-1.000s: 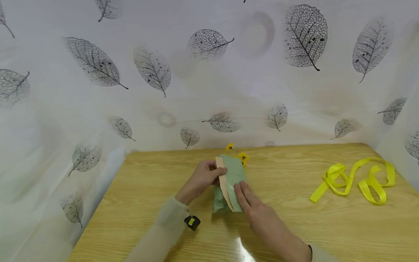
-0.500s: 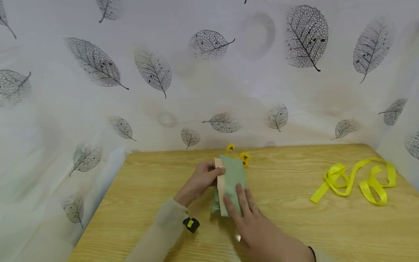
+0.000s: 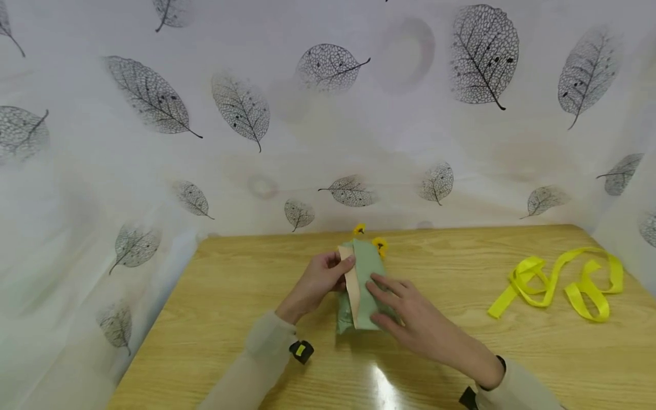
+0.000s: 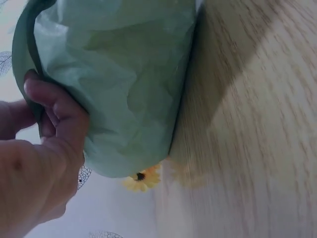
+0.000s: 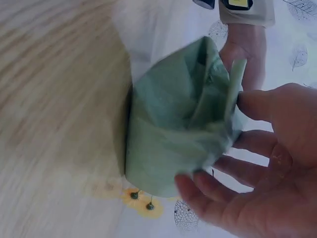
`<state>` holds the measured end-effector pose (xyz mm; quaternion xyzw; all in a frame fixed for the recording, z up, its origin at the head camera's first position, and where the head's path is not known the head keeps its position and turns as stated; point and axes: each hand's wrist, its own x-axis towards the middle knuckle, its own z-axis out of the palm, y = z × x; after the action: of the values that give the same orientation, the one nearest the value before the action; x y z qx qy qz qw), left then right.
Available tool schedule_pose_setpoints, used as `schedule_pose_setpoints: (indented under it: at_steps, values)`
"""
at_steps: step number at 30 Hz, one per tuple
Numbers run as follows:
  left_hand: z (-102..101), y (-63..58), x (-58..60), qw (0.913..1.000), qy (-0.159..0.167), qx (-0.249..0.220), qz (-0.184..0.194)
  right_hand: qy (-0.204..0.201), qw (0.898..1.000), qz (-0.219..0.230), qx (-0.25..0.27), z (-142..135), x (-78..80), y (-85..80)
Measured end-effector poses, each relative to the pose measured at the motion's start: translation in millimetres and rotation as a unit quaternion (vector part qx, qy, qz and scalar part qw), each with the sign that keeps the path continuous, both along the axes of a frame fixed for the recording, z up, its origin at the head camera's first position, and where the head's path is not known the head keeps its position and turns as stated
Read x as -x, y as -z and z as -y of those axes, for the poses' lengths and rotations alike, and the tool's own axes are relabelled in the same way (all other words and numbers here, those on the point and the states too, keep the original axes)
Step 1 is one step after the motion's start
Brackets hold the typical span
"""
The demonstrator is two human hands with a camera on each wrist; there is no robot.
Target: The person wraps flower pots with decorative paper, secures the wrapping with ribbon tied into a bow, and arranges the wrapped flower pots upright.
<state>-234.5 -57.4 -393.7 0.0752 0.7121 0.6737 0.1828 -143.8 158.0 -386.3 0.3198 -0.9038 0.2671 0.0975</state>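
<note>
Fingers (image 3: 344,266) of the left hand (image 3: 315,285) are pinched on the beige edge (image 3: 353,291) of a green package (image 3: 365,302) on the surface (image 3: 230,302). The right hand (image 3: 420,322) is held, fingers relaxed, at the package's 4 o'clock. Yellow ribbon (image 3: 552,283) is noted at 3 o'clock.

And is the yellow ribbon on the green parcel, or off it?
Off. The head view shows the ribbon lying in loose loops on the table, well apart from the parcel.
</note>
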Motion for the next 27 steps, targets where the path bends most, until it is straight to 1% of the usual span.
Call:
schedule_pose_setpoints:
  at_steps: [3,8,14,20,23,25,27]
  values:
    - [-2.7,-0.8,0.3,0.9999,-0.006,0.008,-0.008,-0.006,1.000,0.015,-0.004,1.7,1.4,2.6]
    - [-5.6,-2.1,0.1,0.9993,-0.011,0.027,-0.022,-0.021,0.999,0.031,-0.014,1.5,1.5,2.3]
    - [-8.2,-2.0,0.8,0.9987,-0.029,0.033,-0.026,-0.032,0.999,0.017,-0.020,-0.2,3.8,2.3]
    - [-8.9,-1.3,-0.4,0.9966,-0.055,0.055,-0.028,-0.018,0.998,-0.029,-0.046,0.6,5.2,3.4]
    - [-8.0,0.6,0.7,0.9954,-0.041,0.078,-0.036,-0.010,0.997,-0.049,-0.052,1.7,6.2,4.6]
    - [-7.2,1.0,0.9,0.9946,-0.033,0.091,-0.039,-0.007,0.998,-0.049,-0.047,1.7,7.4,5.4]
    - [-6.3,1.4,1.1,0.9941,-0.032,0.097,-0.036,-0.006,0.998,-0.043,-0.035,1.5,9.1,5.6]
